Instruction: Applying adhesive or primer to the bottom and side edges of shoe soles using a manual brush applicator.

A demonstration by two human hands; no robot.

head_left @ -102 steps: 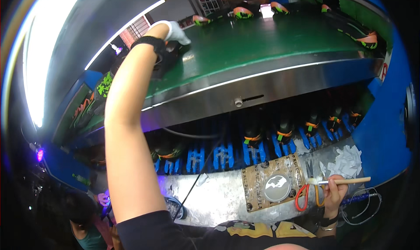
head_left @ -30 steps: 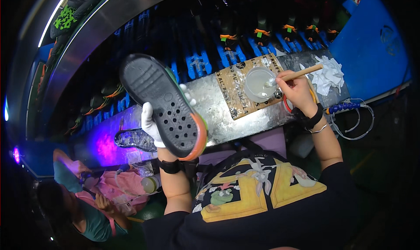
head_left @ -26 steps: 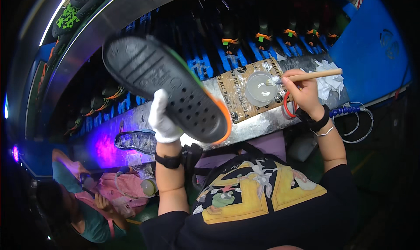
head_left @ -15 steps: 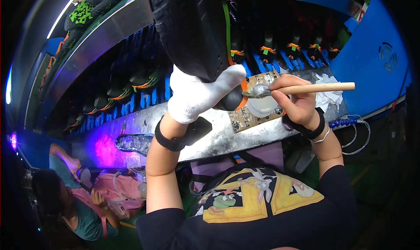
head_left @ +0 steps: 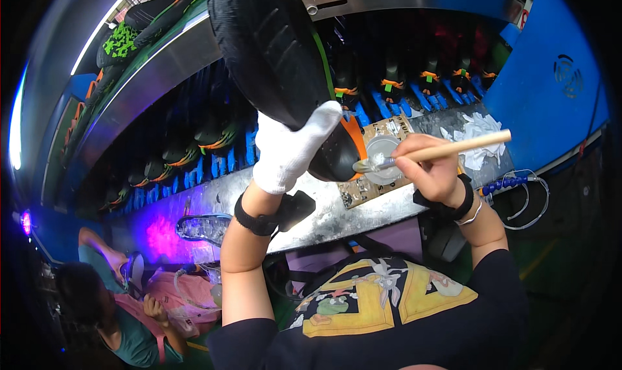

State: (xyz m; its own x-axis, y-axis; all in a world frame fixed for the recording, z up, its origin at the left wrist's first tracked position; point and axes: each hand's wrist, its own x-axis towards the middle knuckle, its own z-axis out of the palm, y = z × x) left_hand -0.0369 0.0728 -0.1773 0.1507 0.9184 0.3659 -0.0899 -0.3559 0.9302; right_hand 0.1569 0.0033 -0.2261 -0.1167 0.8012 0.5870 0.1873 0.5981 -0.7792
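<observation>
My left hand (head_left: 282, 155), in a white glove, grips a black shoe (head_left: 269, 46) with orange and green edging near its lower end. The shoe is held tilted above the bench, its underside turned toward me. Bare fingers of my right hand (head_left: 433, 172) pinch the pale wooden handle of a brush (head_left: 463, 146). The bristles touch or nearly touch the orange edge at the shoe's lower end. Just beyond the brush head, a round tub (head_left: 389, 144) with whitish contents stands on a piece of printed cardboard (head_left: 355, 194). Black bands circle both my wrists.
Behind the metal bench (head_left: 324, 224), several shoes (head_left: 217, 133) sit along a row of blue holders. White scraps (head_left: 481, 129) lie at the right, near a blue hose (head_left: 495, 185). A sole-shaped piece (head_left: 202, 227) rests at left. Another person (head_left: 123, 312) works at lower left, holding a shoe.
The shoe and my left hand have shifted slightly left and down. My right hand has moved the brush a little lower along the orange edge.
</observation>
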